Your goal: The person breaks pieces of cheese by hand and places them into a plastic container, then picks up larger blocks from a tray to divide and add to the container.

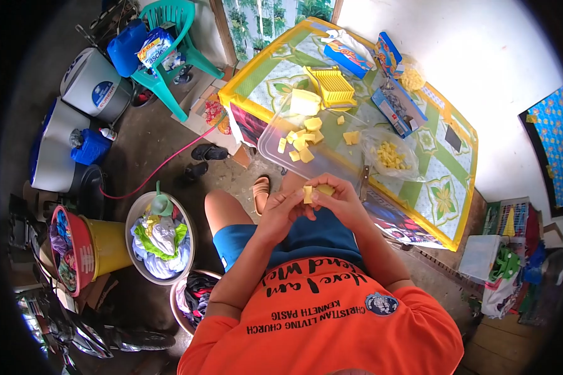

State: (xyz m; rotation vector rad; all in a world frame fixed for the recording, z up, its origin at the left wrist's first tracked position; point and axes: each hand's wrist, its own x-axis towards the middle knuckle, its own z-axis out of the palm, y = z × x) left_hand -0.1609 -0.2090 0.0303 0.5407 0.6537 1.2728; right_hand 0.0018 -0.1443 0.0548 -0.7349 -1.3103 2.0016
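Above my lap, my left hand [283,211] and my right hand [335,200] come together, fingers closed. My left fingers pinch a small pale-yellow block [308,194] that looks like cheese. Another yellow piece [324,189] is in my right fingers. Just beyond, on the table's near edge, a clear plastic tray or lid [274,139] carries several yellow chunks [305,139] and a larger pale block [305,102]. A yellow slotted slicer [333,87] lies behind it. Near my right hand is a knife-like dark handle [365,178], partly hidden.
A clear bag [391,156] of small yellow cubes sits on the patterned table [443,197]. Blue boxes [399,106] and a tub of yellow bits [413,78] stand farther back. Laundry basins [161,240] are at left, with a green chair [169,75] behind.
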